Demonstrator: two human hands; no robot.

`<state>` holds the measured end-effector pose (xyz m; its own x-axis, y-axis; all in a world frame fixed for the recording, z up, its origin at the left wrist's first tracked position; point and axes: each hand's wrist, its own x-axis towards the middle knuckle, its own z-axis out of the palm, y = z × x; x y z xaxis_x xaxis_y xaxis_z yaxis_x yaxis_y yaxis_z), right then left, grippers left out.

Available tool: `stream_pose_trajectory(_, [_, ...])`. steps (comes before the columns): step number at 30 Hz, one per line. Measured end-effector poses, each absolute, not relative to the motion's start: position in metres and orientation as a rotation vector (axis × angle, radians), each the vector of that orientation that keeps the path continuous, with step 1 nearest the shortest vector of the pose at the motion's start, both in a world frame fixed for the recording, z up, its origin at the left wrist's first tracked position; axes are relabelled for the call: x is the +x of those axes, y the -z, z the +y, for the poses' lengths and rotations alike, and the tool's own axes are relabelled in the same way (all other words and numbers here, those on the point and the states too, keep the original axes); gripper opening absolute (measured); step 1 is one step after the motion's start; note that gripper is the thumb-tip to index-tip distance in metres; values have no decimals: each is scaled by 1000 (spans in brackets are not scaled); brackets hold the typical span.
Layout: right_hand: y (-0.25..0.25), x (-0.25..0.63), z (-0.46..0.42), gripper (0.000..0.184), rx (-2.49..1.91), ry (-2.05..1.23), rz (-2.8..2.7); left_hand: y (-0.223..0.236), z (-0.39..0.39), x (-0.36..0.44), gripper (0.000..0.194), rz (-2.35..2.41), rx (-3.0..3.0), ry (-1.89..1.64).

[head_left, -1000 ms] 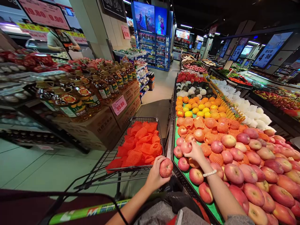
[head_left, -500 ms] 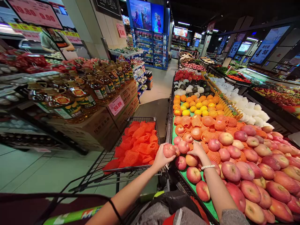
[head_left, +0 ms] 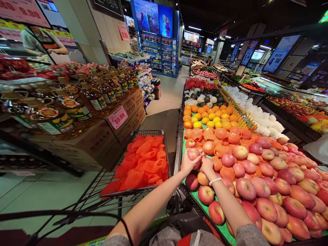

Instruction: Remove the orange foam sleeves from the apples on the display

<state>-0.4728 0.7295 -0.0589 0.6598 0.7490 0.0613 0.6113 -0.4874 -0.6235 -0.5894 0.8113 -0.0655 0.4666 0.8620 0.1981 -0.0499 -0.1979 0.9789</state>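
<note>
My left hand (head_left: pixel 187 164) is closed around a pinkish-red apple (head_left: pixel 193 154) above the near left edge of the fruit display. Close beside it, my right hand (head_left: pixel 207 166), with a pale beaded bracelet on the wrist, has its fingers curled in among the apples. Its fingertips are partly hidden, and what they grip cannot be made out. Below the hands, loose apples (head_left: pixel 205 195) lie on green matting (head_left: pixel 194 194). Beyond them are fruits in orange foam nets (head_left: pixel 208 134). To the left, a cart basket (head_left: pixel 165 134) holds a heap of empty-looking orange foam nets (head_left: pixel 143 164).
Oil bottles (head_left: pixel 73 106) stand on cartons (head_left: pixel 102 141) at left, with a price sign (head_left: pixel 118 117). More apples (head_left: pixel 268 208) pile up at right. Yellow fruits (head_left: pixel 211 116) and white-wrapped fruits (head_left: pixel 263 119) lie farther back. A person (head_left: pixel 42 41) stands behind the left counter.
My left hand has brought its apple to the right, over the display. My right hand has drawn back leftward beside it, its fingers now curled. The view has shifted slightly right.
</note>
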Motion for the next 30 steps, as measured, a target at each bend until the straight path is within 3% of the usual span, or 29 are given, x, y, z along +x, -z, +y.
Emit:
stream_pose_trajectory(6, [53, -478, 705, 69, -2390, -191, -981, 56, 829, -598, 77, 701, 1765, -1027])
stream_pose_trajectory(18, [29, -511, 648, 66, -2040, 132, -308, 84, 821, -569, 93, 344, 2110, -770])
stream_pose_trajectory(26, [7, -511, 597, 87, -1918, 354, -260, 95, 823, -556, 74, 530, 2114, -691])
stream_pose_trajectory(30, [3, -512, 590, 84, -1881, 417, -274, 91, 837, -544, 81, 581, 2203, -548])
